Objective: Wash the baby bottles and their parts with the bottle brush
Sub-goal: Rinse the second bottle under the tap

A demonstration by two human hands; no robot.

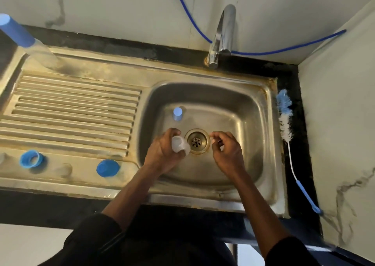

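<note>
Soft, dim light is filling the room. The tap [222,32] is shining with bright glare. The sink [203,77] is glowing yellowish. Edges are bending outward, and the blue bottle [17,31] at the left is looking blurry.

We can read no text, label, brand, number or sign on anything in view.
</note>
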